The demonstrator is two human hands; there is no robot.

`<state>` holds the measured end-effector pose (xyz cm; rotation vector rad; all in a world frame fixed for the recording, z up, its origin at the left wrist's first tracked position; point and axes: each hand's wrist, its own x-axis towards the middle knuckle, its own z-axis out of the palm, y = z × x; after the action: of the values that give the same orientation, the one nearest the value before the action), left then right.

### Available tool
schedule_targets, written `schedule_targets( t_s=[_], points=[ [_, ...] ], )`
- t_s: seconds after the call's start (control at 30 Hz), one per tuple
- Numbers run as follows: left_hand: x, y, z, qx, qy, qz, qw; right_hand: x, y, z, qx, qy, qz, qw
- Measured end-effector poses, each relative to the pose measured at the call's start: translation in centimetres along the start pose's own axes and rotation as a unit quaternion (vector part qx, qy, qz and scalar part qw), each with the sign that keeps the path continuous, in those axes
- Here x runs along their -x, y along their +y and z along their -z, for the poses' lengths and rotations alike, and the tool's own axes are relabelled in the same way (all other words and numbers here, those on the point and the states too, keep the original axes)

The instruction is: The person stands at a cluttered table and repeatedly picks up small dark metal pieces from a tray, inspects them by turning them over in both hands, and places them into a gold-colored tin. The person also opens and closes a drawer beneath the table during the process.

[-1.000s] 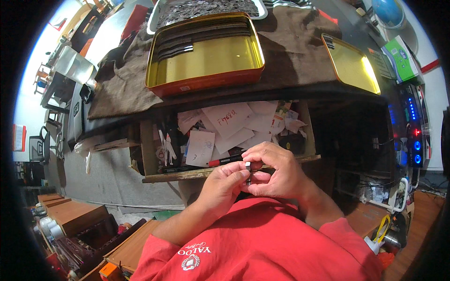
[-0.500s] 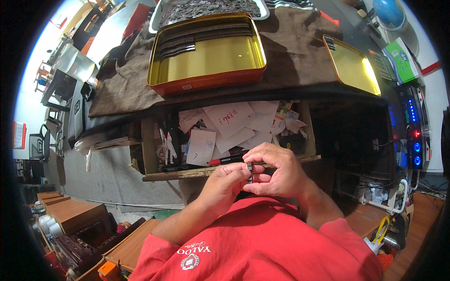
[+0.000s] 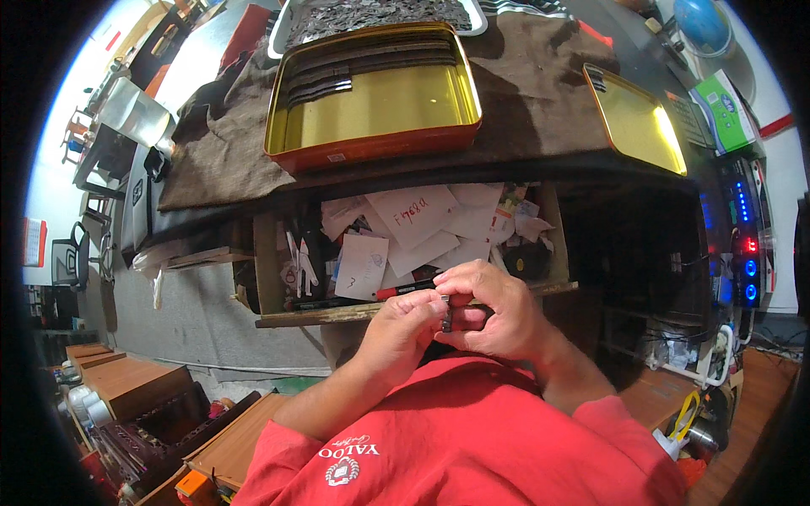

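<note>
Over the front edge of an open drawer, my left hand (image 3: 403, 325) and my right hand (image 3: 499, 314) meet. Between their fingertips is a short stack of small, dark, metallic-looking pieces (image 3: 447, 319); its exact kind is too small to tell. My left thumb and forefinger pinch it from the left, while the curled right fingers and thumb hold its two ends. Beyond the drawer stands a red tin box (image 3: 380, 143) with a gold inside. Rows of similar dark pieces (image 3: 371, 61) lie along its far side.
The drawer (image 3: 337, 315) holds papers (image 3: 409, 218) and a red marker (image 3: 403, 290). On the brown cloth (image 3: 540, 101) lies a gold tin lid (image 3: 637, 118) with a few pieces in its corner. Behind the box is a white tray (image 3: 481, 24) heaped with dark bits.
Both hands have shifted very slightly, and the left fingers sit a little differently on the stack. The hold stays the same; the box and lid look unmoved.
</note>
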<state>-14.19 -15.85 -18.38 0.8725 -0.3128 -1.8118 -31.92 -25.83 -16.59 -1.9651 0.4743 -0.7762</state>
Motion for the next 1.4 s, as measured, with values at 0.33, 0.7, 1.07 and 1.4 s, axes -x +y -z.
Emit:
schedule_targets(
  t_s=[0.33, 0.7, 1.07, 1.4],
  points=[
    [0.5, 0.4, -1.4, 0.016, -0.024, -0.029, 0.999, 0.0, -0.3, 0.0, 0.02, 0.026, 0.041, 0.999],
    [0.9, 0.4, -1.9, -0.163, 0.01, -0.127, 0.978, 0.4, -2.0, 1.1, 0.002, 0.053, -0.034, 0.998],
    [1.2, 0.3, -2.5, -0.182, -0.016, -0.142, 0.973, 1.2, -2.1, 0.7, -0.255, 0.033, -0.18, 0.949],
    [0.5, 0.8, -2.4, -0.036, -0.037, -0.045, 0.998, 1.1, -2.4, 1.0, -0.406, 0.025, -0.222, 0.886]
  ],
)
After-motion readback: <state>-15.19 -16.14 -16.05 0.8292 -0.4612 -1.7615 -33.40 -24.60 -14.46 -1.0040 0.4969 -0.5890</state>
